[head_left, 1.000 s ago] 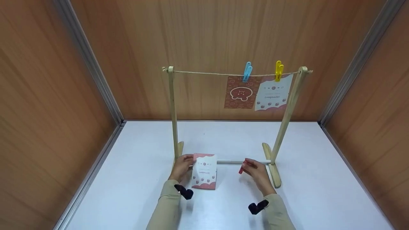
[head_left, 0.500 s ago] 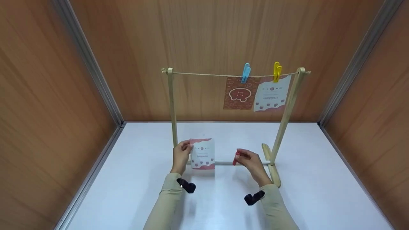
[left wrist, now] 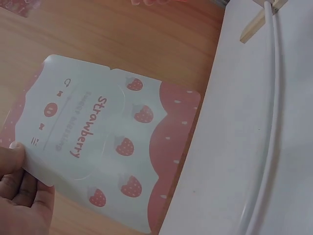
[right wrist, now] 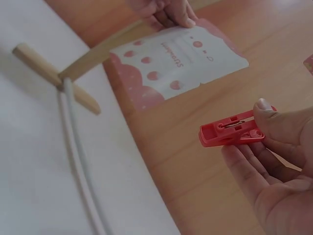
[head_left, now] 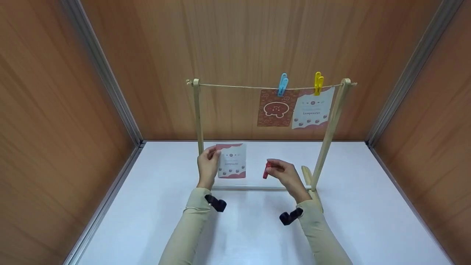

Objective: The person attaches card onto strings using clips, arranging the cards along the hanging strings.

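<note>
My left hand (head_left: 208,166) pinches a pink and white strawberry card (head_left: 232,162) by its upper left edge. In the left wrist view the thumb presses on the card's (left wrist: 107,127) printed face near a corner. My right hand (head_left: 289,177) holds a red clothespin (head_left: 266,170) between thumb and fingers, apart from the card and to its right. The right wrist view shows the clothespin (right wrist: 232,129) with its tip pointing away from the fingers. Above both hands a string (head_left: 235,86) runs between two wooden posts.
A blue clothespin (head_left: 283,84) fixes a brown bear card (head_left: 276,110) to the string. Beside it, a yellow clothespin (head_left: 318,83) holds another strawberry card (head_left: 312,110). The right post (head_left: 329,136) and the white crossbar (head_left: 254,188) stand on the white table (head_left: 250,235).
Both hands have risen and moved forward, the left carrying the strawberry card and the right the red clothespin. The right hand has also shifted left, closer to the card.
</note>
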Demonstrator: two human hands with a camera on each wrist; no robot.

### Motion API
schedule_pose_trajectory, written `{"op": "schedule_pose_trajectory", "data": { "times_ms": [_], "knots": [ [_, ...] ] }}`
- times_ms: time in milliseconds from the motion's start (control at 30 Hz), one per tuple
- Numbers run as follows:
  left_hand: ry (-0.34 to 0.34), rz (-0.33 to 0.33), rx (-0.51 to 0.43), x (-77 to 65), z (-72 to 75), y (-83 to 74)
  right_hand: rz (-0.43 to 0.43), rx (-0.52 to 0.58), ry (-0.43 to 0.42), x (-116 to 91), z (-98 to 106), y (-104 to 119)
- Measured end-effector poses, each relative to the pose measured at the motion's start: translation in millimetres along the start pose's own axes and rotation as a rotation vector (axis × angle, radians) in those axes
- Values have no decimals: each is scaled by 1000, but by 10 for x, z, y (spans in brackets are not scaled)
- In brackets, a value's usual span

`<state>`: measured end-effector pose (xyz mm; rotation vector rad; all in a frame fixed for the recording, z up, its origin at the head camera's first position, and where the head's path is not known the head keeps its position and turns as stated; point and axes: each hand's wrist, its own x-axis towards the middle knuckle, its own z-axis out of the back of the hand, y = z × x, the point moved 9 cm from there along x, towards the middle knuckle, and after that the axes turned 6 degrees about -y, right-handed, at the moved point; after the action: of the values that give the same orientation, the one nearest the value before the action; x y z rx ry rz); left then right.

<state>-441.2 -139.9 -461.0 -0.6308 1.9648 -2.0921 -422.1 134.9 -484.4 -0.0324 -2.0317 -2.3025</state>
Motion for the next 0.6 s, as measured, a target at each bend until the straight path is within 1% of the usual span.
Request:
{"op": "schedule_pose_trajectory", "data": {
  "times_ms": [133, 233, 300, 433, 600],
  "knots": [
    [-3, -49, -13, 24, -22, -168, 15, 38, 10, 37, -22, 143],
    [5, -73, -17, 37, -46, -285, 12, 34, 9, 58, -42, 245],
    [16, -77, -27, 43, -63, -354, 5, 34, 4, 72, -55, 313],
    [29, -73, -46, 75, -86, -459, 16, 35, -7, 94, -77, 474],
    [16, -74, -55, 106, -73, -607, 44, 36, -14, 108, -91, 672]
  ]
}}
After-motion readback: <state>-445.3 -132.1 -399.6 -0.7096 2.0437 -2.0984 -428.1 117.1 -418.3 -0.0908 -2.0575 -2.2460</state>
